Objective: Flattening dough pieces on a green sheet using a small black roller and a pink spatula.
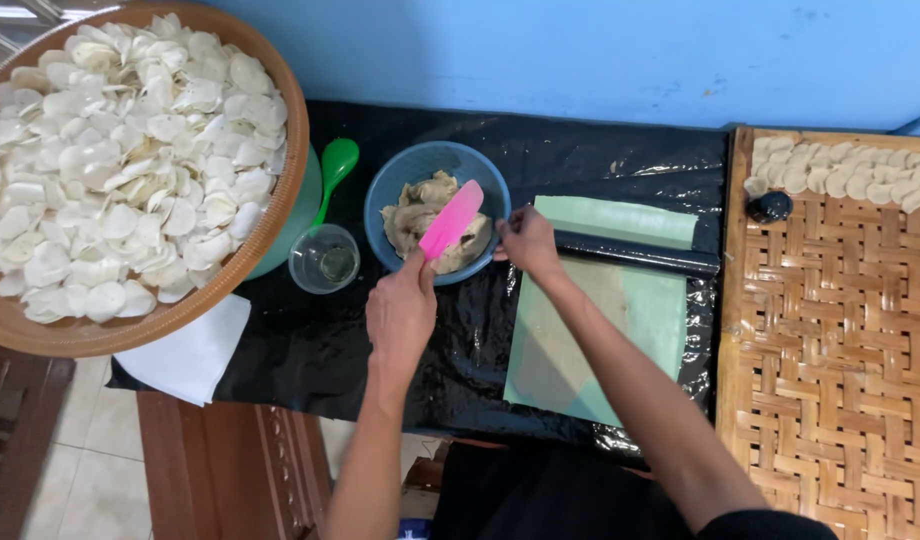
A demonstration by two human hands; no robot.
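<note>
Pink scraper (451, 220) dips into the blue bowl (392, 185) of beige dough (420, 215), left hand (401, 312) clenched on its handle! Right hand (527, 240) clasps the bowl's rim, steadying it on the table (310, 350). Dough's mostly unscooped, green sheet (600, 330) lies bare, though a few discs (840, 170) already sit on the woven mat (830, 350).

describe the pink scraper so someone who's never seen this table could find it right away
Start at the black plastic sheet covering the table, then find the round blue bowl of beige dough near its middle. The pink scraper slants across that bowl, gripped by the left hand. It is the only pink thing there, flat and blade-like, unlike the green spoon beside the bowl.
</note>
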